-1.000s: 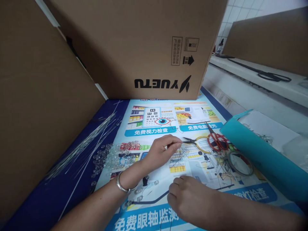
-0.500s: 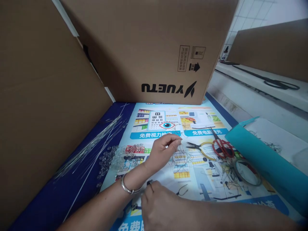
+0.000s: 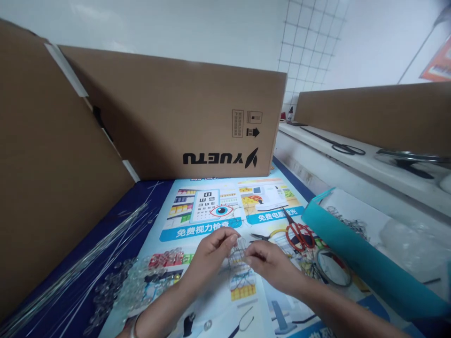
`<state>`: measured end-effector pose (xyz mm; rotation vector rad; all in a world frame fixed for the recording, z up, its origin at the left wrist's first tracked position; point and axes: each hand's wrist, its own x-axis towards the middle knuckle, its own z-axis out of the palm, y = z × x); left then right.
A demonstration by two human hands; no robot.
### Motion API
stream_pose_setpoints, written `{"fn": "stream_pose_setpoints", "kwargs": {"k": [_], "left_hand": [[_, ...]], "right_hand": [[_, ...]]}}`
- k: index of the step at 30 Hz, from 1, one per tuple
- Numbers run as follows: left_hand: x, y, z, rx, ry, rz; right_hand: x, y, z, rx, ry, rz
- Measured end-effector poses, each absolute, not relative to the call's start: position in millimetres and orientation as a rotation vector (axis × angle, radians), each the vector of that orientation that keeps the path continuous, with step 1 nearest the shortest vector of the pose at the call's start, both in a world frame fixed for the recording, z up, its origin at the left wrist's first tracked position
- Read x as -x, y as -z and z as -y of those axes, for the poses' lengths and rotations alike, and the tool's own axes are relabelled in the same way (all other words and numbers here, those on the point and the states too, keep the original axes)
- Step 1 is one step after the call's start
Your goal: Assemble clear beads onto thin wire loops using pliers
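My left hand is closed in a pinch at the middle of the table, with thin wire showing at its fingertips. Opposite it, my right hand has thumb and fingers pressed together; what they grip is too small to make out. Between and below both hands is a loose tangle of thin wire over the printed sheet. Whether the tangle hangs or lies on the sheet I cannot tell. Clear beads lie in a heap left of my left forearm.
Right of my hands lie yellow-handled pliers, red-handled scissors and a roll of tape. A teal box holds wire pieces and clear plastic. Straight wires lie at left. Cardboard panels stand behind and left.
My right hand has moved from beside my left forearm up and right, close to my left fingertips. My left hand stays pinched over the same part of the sheet. The view has tilted upward.
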<state>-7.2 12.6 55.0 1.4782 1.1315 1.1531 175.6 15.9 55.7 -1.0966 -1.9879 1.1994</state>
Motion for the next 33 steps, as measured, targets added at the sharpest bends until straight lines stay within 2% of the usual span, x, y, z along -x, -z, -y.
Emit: {"fn": "stream_pose_setpoints", "kwargs": {"k": [6, 13, 18, 26, 30, 33], "left_hand": [[2.0, -51.8, -11.5, -1.533, -0.99, -1.084], [-0.1, -55.2, -13.5, -1.783, -0.936, -1.078], [-1.6, -53.2, -12.2, -1.814, -0.86, -1.149], [1.5, -43.9, -16.5, -1.587, -0.95, -1.296], [1.3, -42.5, -17.2, -1.551, -0.919, -1.287], [0.2, -43.3, -17.1, -1.514, -0.942, -1.261]], "right_hand": [[-188.8, -41.7, -23.7, 1.001, -1.443, 1.871], [-190.5, -38.0, -19.9, 1.002, -1.41, 1.944], [-198.4, -45.2, -27.5, 1.093, -1.187, 2.199], [-246.2, -48.8, -66.0, 1.352, -0.474, 2.568], [-248.7, -33.6, -74.5, 1.394, -0.38, 2.638], [-252.6, -29.3, -79.7, 1.408, -0.441, 2.583]]}}
